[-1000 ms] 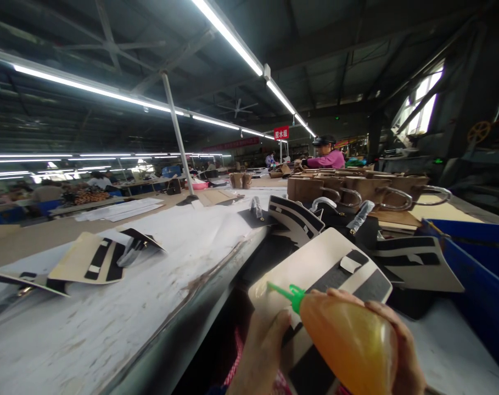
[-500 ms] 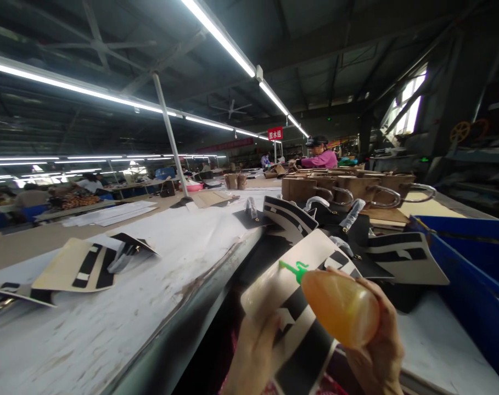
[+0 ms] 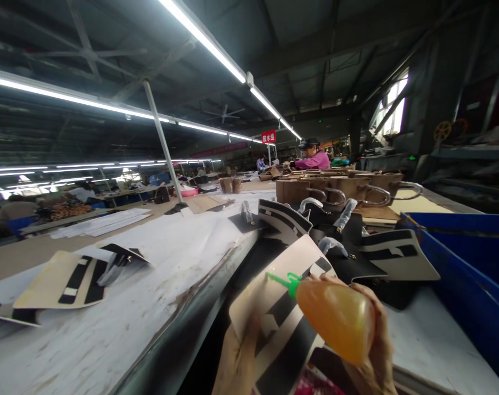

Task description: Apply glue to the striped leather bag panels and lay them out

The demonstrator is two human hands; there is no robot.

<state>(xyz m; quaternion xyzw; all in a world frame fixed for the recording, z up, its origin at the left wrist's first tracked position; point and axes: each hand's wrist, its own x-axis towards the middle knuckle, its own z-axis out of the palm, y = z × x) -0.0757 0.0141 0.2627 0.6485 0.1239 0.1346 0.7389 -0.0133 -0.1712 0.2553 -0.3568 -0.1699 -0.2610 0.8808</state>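
Note:
My right hand (image 3: 375,340) is wrapped round a squeeze bottle (image 3: 335,318) of amber liquid, probably glue, tipped to the left. Its green nozzle points at the far left edge of a beige and black bag panel (image 3: 288,263); whether the tip touches it I cannot tell. My left hand (image 3: 241,351) grips that panel from its lower left side and keeps it tilted over the table edge. Just beyond lie more black bag panels (image 3: 340,258) with plastic-wrapped handles and gold-coloured fittings.
On the white-covered table (image 3: 150,296) at left lie further beige and black panels (image 3: 63,280). Brown bags (image 3: 298,192) with wrapped handles stand in rows behind. A blue bin (image 3: 459,258) borders the right. A person in a pink top (image 3: 315,160) works farther back.
The nozzle tip has moved down and left along the panel's edge. The bottle and panel sit slightly farther left in view, and the whole scene has shifted left a little.

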